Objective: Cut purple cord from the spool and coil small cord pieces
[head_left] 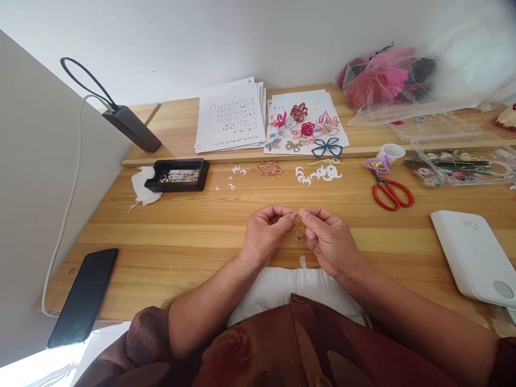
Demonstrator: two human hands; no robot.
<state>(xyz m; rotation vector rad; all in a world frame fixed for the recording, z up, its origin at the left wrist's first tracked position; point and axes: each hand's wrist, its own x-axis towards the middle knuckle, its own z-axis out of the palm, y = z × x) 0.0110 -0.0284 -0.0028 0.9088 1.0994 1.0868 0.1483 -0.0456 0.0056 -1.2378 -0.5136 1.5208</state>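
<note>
My left hand [268, 231] and my right hand [328, 236] meet above the wooden table, fingertips pinched close together. Between them is a tiny golden piece [298, 213], too small to make out well; both hands seem to pinch it. A small clear spool with reddish thread or wire [299, 236] shows just below, beside the fingers of my right hand. Beyond the hands lie white crescent pieces [328, 172], a cluster of copper-coloured crescents [271, 169] and a few smaller white crescents [231, 186].
Red-handled scissors [393, 193] and a white cup [392, 152] sit right; a white device [471, 255] is farther right. A black bead tray [177, 175] and phone [83, 298] are left. Papers [229, 115] and wire flowers [307, 129] occupy the raised shelf.
</note>
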